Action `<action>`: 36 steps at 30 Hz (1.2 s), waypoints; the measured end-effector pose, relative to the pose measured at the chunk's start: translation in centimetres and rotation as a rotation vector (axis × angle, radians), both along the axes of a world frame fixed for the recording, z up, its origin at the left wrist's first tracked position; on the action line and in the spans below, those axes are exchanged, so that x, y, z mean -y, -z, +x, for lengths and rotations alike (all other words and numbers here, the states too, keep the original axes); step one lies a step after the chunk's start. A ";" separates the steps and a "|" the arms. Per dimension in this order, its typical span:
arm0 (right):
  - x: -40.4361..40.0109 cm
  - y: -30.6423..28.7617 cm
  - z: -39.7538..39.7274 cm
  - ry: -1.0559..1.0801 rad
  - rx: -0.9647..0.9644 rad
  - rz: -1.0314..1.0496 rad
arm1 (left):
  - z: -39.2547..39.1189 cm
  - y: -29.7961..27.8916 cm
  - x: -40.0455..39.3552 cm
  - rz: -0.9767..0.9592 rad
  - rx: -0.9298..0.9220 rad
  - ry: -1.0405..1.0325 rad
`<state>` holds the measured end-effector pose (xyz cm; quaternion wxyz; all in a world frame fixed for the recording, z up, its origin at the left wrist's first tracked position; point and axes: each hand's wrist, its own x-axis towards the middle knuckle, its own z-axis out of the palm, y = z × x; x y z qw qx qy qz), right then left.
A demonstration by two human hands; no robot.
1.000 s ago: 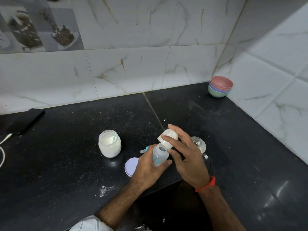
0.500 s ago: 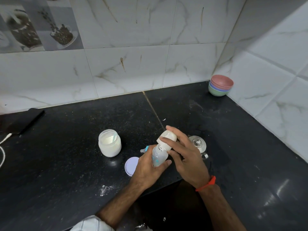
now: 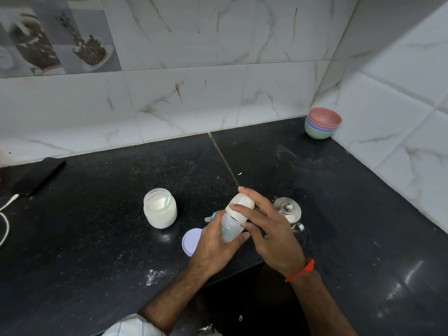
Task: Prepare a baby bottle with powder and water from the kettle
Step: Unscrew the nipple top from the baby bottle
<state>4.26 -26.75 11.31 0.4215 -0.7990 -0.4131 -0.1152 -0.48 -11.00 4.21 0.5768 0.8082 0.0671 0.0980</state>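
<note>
1. Left hand (image 3: 213,246): bare, nothing worn; forearm bare up to a pale striped sleeve (image 3: 131,327) at the bottom edge.
2. Right hand (image 3: 271,236): bare; thin orange-red band (image 3: 301,270) around the wrist, forearm bare.

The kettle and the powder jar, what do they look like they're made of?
Kettle: looks like polished metal, probably steel, going by its mirror-like silver shine and knobbed lid. Powder jar: clear glass or hard plastic, since the white powder shows through the wall; the look doesn't settle which.
</note>
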 end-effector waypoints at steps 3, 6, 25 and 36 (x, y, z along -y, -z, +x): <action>-0.1 0.1 0.0 -0.003 0.056 0.025 | 0.1 0.3 0.0 -0.006 -0.005 0.008; -0.1 0.0 0.1 -0.033 0.016 0.001 | 0.2 0.4 0.0 -0.009 -0.014 0.004; -0.7 2.5 -0.3 -0.002 -0.685 0.463 | -0.1 -0.3 -0.3 -0.002 -0.007 -0.017; -1.0 11.1 0.0 0.385 -0.565 0.047 | -2.1 0.8 -2.5 0.016 -0.039 -0.134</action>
